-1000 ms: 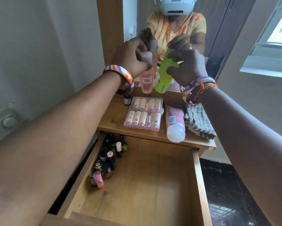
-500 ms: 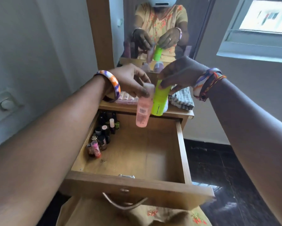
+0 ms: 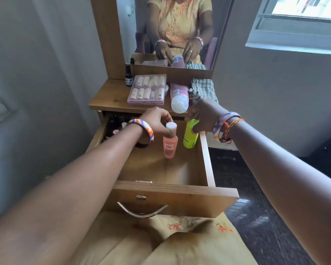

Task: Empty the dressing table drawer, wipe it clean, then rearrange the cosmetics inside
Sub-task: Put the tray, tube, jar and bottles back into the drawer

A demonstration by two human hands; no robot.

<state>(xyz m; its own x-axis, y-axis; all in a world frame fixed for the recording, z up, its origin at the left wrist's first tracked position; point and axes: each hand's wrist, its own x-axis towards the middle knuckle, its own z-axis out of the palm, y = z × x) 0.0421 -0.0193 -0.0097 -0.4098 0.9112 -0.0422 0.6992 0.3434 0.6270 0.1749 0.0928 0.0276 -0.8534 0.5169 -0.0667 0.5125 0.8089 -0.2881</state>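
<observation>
our left hand [image 3: 157, 119] grips a pink bottle [image 3: 170, 145], our right hand [image 3: 202, 115] grips a green bottle [image 3: 190, 136], both upright inside the open drawer [image 3: 206, 161].

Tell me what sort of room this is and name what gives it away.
Probably a bedroom or dressing corner at home. A wooden dressing table with an upright mirror, a clear case of cosmetic tubes on its top, and an open drawer holding small bottles.
</observation>
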